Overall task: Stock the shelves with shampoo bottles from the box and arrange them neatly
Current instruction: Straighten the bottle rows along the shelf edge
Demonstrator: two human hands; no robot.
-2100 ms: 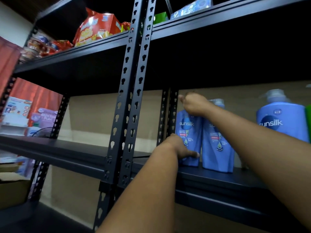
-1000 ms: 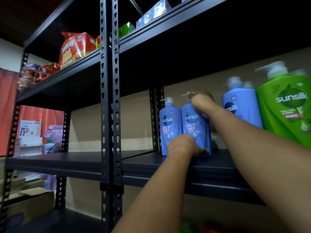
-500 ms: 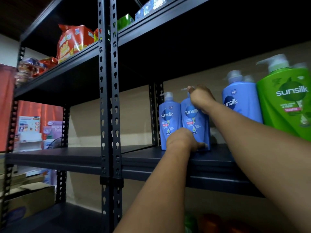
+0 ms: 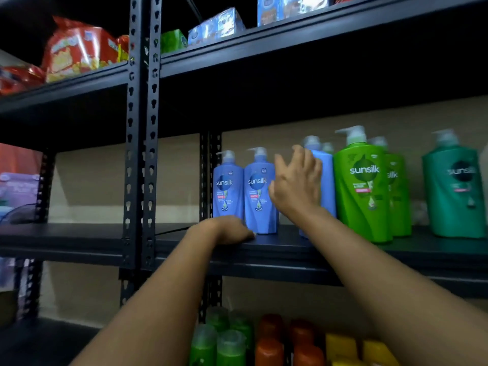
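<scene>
Two small blue Sunsilk pump bottles [image 4: 228,186] [image 4: 260,188] stand side by side at the left end of the black middle shelf [image 4: 290,247], labels facing out. My left hand [image 4: 227,229] rests on the shelf right in front of their bases, fingertips by the second bottle's foot. My right hand [image 4: 295,186] hovers with fingers spread, off the bottles, in front of a larger blue bottle [image 4: 327,180]. Further right stand big light-green bottles [image 4: 361,191] and a teal-green one [image 4: 454,191].
A perforated black upright [image 4: 141,128] splits the rack; the shelf bay left of it looks bare. Red snack bags [image 4: 76,48] and blue boxes [image 4: 216,27] sit on the top shelf. Green [image 4: 219,344], orange [image 4: 269,347] and yellow [image 4: 340,342] bottles fill the shelf below.
My right hand has let go of the second small bottle's pump and opened, drifting right. My left hand slid from that bottle's base onto the shelf. The view shifted right.
</scene>
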